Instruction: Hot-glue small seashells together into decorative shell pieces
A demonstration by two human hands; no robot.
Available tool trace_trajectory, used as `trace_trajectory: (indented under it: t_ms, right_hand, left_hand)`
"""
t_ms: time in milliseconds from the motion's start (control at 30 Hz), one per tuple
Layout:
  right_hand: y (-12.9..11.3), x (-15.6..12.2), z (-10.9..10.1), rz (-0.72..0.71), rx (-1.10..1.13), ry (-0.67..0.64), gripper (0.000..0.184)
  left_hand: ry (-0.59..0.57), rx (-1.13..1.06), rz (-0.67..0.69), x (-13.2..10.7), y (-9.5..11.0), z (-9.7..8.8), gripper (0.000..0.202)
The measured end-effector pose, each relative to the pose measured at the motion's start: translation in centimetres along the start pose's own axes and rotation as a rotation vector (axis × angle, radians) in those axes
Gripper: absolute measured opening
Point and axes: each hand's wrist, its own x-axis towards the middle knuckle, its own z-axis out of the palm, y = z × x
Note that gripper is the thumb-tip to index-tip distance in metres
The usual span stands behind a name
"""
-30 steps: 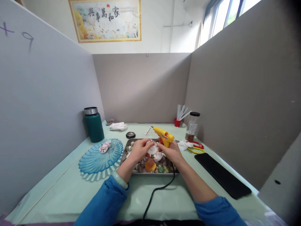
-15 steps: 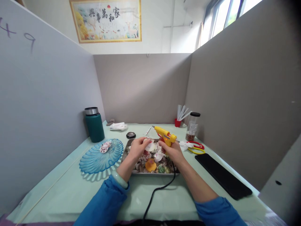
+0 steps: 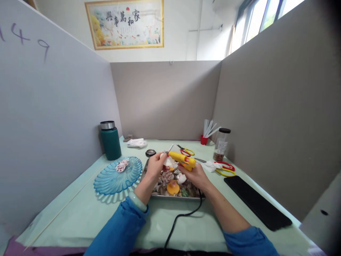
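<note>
My right hand [image 3: 195,175] grips a yellow hot glue gun [image 3: 182,159], its nozzle pointing left. Between the thumb and fingers of my left hand [image 3: 156,166] is a white seashell [image 3: 168,161], held close to the nozzle; whether they touch I cannot tell. Both hands are over a metal tray [image 3: 170,197] filled with shells, among them an orange shell [image 3: 173,187] and a mottled one. A black cord [image 3: 178,217] runs from the gun towards me. To the left, a blue scalloped glass plate [image 3: 112,181] carries a speckled red-and-white shell [image 3: 122,165].
A green bottle [image 3: 110,142] stands at the back left. Scissors [image 3: 188,152], a red cup of glue sticks [image 3: 204,140], a lidded jar [image 3: 221,145], larger red-yellow scissors [image 3: 226,170] and a black phone-like slab [image 3: 257,202] line the right side. Grey panels enclose three sides.
The glue gun has moved left and down, bringing its nozzle to the white shell in my left hand. The small scissors behind it now show. The view has shifted slightly.
</note>
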Motion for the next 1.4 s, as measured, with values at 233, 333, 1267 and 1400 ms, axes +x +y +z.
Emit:
trace_trajectory:
  t_ms: [233, 333, 1267, 1400]
  right_hand:
    - [0.28, 0.09, 0.07, -0.009, -0.006, 0.012, 0.028]
    - [0.07, 0.09, 0.07, -0.003, -0.007, 0.031, 0.028]
    - [-0.09, 0.05, 0.05, 0.013, -0.018, 0.049, 0.026]
    - [-0.10, 0.04, 0.08, 0.006, -0.006, 0.048, 0.025]
  left_hand:
    - [0.007, -0.049, -0.001, 0.00, 0.14, -0.06, 0.028]
    - [0.009, -0.042, 0.010, 0.05, 0.12, -0.09, 0.029]
    - [0.043, 0.016, 0.056, 0.28, -0.30, -0.32, 0.030]
    - [0.026, 0.003, 0.048, 0.18, -0.16, -0.31, 0.031]
